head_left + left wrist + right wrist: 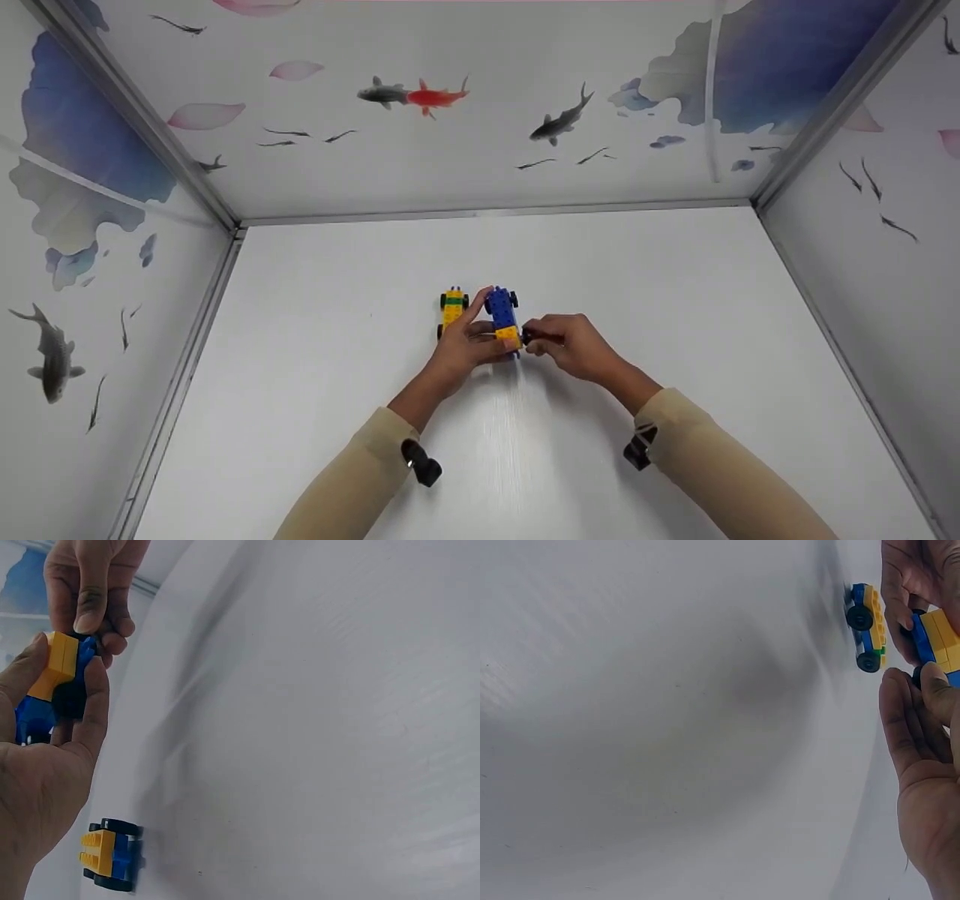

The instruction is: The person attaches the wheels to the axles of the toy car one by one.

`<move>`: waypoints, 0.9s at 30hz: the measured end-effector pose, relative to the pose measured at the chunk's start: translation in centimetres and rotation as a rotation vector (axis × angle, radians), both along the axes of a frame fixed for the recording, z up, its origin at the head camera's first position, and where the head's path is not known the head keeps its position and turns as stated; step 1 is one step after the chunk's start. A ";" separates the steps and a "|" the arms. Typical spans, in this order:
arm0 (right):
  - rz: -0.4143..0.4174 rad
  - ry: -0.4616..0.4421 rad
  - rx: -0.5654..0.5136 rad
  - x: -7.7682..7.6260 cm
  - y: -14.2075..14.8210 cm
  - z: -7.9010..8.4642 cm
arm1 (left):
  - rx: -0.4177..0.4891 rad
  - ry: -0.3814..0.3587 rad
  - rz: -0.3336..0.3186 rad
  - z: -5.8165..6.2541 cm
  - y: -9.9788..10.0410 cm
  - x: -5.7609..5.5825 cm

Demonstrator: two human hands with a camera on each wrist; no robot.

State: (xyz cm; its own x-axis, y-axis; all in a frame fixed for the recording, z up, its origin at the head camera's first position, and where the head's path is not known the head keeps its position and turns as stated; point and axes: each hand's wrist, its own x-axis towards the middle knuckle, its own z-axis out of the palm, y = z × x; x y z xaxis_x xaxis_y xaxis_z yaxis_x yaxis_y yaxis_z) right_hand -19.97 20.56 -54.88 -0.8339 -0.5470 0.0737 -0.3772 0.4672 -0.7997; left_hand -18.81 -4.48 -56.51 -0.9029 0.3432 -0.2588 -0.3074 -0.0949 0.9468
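Note:
A toy brick car (502, 309), blue with a yellow end, is held up in the left hand (456, 358), its thumb and fingers on either side. Black wheels show at the car's far end. At its near right side the right hand (576, 346) pinches a black wheel (917, 676) between thumb and fingers, against or very close to the car. The fingers hide most of that wheel. A second toy brick car (452, 306), yellow with a green strip, stands on the table just left of the left hand; its blue base and black wheels show in the right wrist view.
The white tabletop (315, 375) runs under both arms. Printed panels with fish and petals, a back wall (487, 165) and side walls, enclose it. Metal edging (360, 219) lines the back. Dark devices (424, 463) are strapped at both sleeve cuffs.

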 end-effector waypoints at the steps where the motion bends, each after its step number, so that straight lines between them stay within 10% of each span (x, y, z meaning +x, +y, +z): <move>1: 0.005 0.000 -0.002 0.0 -0.1 0.0 | 0.000 -0.001 -0.002 0.0 0.0 0.0; 27: 0.018 0.081 0.031 0.4 -0.8 -0.2 | 0.014 0.047 -0.029 -0.3 0.0 -0.2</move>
State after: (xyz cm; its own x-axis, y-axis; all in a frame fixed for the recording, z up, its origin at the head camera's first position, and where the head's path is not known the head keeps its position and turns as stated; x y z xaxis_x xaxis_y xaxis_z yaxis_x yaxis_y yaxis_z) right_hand -19.60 19.74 -55.04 -0.8160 -0.5648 0.1235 -0.4487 0.4840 -0.7513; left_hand -19.05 -4.49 -56.83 -0.9037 0.3725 -0.2111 -0.2650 -0.0996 0.9591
